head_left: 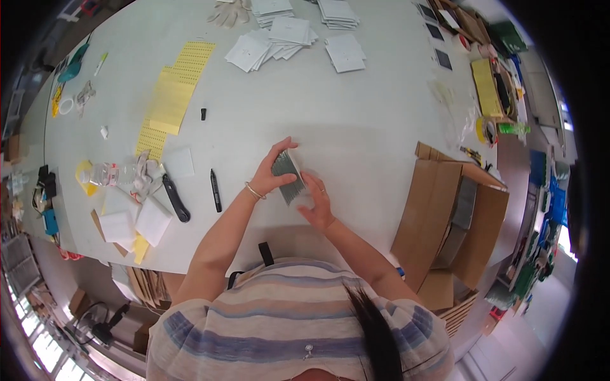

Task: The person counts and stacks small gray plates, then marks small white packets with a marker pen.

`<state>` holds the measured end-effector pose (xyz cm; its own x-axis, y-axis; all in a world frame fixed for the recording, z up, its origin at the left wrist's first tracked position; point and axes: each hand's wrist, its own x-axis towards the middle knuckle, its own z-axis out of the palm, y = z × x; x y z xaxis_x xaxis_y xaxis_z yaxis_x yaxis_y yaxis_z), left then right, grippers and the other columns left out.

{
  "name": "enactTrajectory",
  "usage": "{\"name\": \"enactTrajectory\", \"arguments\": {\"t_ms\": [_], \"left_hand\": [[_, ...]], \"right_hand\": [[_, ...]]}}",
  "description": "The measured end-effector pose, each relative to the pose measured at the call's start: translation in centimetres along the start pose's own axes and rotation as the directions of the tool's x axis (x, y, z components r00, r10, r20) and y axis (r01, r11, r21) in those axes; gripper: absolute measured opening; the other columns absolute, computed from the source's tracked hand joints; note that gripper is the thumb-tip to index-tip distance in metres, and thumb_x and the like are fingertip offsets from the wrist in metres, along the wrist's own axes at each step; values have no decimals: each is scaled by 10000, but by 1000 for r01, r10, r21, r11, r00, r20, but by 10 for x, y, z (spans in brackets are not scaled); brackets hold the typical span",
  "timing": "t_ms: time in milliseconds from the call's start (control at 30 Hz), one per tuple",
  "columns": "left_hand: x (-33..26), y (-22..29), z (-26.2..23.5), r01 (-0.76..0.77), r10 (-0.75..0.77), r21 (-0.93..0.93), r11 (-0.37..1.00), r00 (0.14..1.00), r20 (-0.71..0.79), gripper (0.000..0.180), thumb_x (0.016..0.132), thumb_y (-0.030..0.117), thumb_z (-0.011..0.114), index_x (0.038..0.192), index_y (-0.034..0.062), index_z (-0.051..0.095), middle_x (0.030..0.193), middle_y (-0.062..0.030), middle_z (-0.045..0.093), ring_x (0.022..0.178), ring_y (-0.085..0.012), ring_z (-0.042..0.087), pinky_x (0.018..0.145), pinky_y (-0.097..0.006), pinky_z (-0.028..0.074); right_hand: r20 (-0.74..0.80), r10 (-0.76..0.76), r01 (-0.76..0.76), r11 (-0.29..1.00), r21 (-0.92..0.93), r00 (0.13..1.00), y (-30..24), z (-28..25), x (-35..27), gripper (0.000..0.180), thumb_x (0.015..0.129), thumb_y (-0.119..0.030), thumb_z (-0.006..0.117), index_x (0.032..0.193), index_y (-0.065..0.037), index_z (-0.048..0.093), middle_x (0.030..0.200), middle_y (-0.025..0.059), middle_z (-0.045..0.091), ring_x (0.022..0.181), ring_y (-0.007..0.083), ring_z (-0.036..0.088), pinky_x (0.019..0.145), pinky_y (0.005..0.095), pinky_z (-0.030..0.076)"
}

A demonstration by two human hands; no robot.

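Two hands gripped stack of grey cards (289,176) above white surface (356,120): left hand (270,174) fingers wrapped round far edge, right hand (316,202) fingers curled at near edge. Best squared evenly, edges aligned, grip firm. Open cardboard box (454,216) right of fingers; black pen (216,190) left.

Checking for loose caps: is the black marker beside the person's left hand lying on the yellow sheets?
No, the black marker lies on bare white table, apart from the yellow sheets.
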<state>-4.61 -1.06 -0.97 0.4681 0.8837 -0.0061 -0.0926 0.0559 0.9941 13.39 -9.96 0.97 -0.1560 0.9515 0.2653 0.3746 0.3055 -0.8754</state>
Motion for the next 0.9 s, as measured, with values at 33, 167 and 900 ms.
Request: {"name": "enactTrajectory", "arguments": {"t_ms": [33, 167, 900], "left_hand": [[0, -3, 0, 1, -1, -3, 1000, 1000, -6, 927, 672, 371, 788, 1420, 76, 327, 1313, -115, 478, 1275, -237, 394, 1085, -371, 267], [-2, -6, 4, 30, -29, -21, 999, 999, 16, 914, 677, 407, 780, 1406, 70, 344, 1231, -100, 506, 1230, -222, 424, 1058, -356, 298], [-20, -25, 30, -433, 100, 664, 609, 873, 477, 1124, 607, 210, 863, 1461, 54, 149, 1291, -156, 468, 1194, -329, 456, 1062, -440, 313]], "right_hand": [[-17, 11, -11, 1000, 1, 1000, -1, 11, -3, 561, 745, -146, 707, 1239, -8, 479, 1219, 178, 534, 1087, 349, 528, 897, 418, 439], [-259, 90, -146, 967, -207, 962, 5, 53, -8, 760, 650, -127, 768, 1307, -28, 398, 1267, 174, 485, 1143, 363, 476, 959, 421, 398], [-199, 383, -355, 921, 161, 902, 32, 2, -43, 700, 597, -265, 814, 1178, -44, 491, 1067, 179, 593, 1001, 359, 574, 878, 400, 464]]}}
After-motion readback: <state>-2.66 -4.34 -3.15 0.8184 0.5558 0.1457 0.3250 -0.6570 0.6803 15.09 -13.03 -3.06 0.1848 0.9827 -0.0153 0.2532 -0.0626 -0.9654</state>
